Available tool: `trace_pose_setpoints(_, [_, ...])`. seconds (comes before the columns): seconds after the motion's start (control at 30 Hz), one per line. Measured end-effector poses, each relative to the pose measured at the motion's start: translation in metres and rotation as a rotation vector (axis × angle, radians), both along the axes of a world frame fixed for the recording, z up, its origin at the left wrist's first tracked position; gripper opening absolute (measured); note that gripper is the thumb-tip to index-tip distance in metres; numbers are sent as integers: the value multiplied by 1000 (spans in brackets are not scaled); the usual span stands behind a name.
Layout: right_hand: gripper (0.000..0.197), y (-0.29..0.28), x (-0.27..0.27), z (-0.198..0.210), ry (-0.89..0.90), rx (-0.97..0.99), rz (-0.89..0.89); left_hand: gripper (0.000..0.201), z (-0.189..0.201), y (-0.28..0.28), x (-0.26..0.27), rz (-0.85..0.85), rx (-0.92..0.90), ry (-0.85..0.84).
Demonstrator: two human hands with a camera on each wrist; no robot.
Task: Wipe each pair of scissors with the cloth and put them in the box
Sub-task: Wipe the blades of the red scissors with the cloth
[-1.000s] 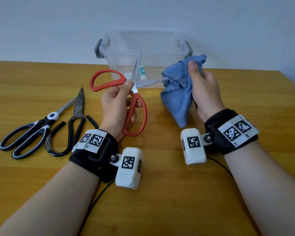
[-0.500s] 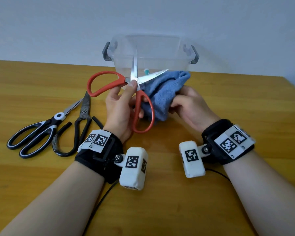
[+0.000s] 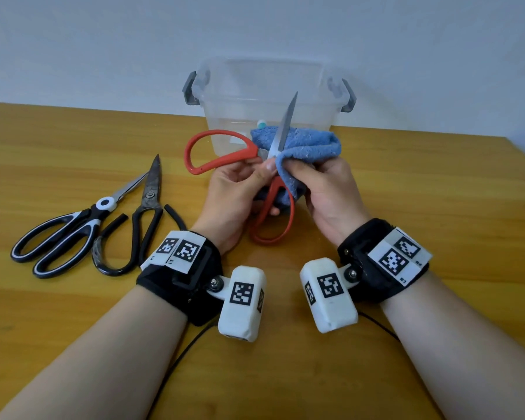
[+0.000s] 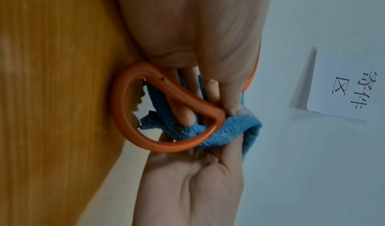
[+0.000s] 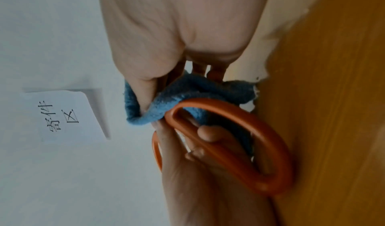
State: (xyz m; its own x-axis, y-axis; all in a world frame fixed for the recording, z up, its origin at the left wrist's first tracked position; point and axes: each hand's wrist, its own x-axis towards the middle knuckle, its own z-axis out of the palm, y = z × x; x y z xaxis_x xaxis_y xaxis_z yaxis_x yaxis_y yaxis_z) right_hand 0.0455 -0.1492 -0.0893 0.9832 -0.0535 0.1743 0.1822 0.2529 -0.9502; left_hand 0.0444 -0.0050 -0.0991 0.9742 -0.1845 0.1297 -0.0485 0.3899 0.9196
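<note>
My left hand point(image 3: 240, 189) grips the red-handled scissors point(image 3: 219, 153) near the pivot, blades spread apart, above the table. One blade point(image 3: 284, 125) points up and away; the other is hidden inside the blue cloth point(image 3: 303, 147). My right hand point(image 3: 325, 189) holds the cloth pinched around that blade. In the left wrist view a red handle loop point(image 4: 145, 114) crosses my fingers with the cloth point(image 4: 229, 130) behind it. The right wrist view shows the cloth point(image 5: 187, 94) and a red loop point(image 5: 250, 147). The clear box point(image 3: 267, 95) stands just behind.
Two more pairs lie on the wooden table point(image 3: 437, 207) at the left: black-and-white handled scissors point(image 3: 73, 225) and all-black shears point(image 3: 143, 222). A small white and teal object point(image 3: 260, 124) shows inside the box. A white wall is behind.
My right hand has brought the cloth from beside the scissors onto one blade and closed around it. The scissors tilted, so the free blade now leans to the right.
</note>
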Motion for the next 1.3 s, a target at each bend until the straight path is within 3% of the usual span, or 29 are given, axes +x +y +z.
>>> trace_pose_setpoints(0.23, [10, 13, -4, -5, 121, 96, -91, 10, -6, 1, 5, 151, 118, -45])
trace_pose_setpoints(0.4, [7, 17, -5, -6, 117, 88, -150, 22, -6, 0, 5, 222, 130, -56])
trace_pose_setpoints(0.8, [7, 11, -3, -8, 96, 123, -291, 14, -4, 1, 2, 279, 148, -73])
trace_pose_setpoints(1.17, [8, 9, -3, -7, 114, 304, -376, 14, -5, 0, 2, 290, 178, -82])
trace_pose_setpoints(1.3, [14, -4, 0, -6, 156, 410, -474, 16, -2, 4, 5, 336, 112, -41])
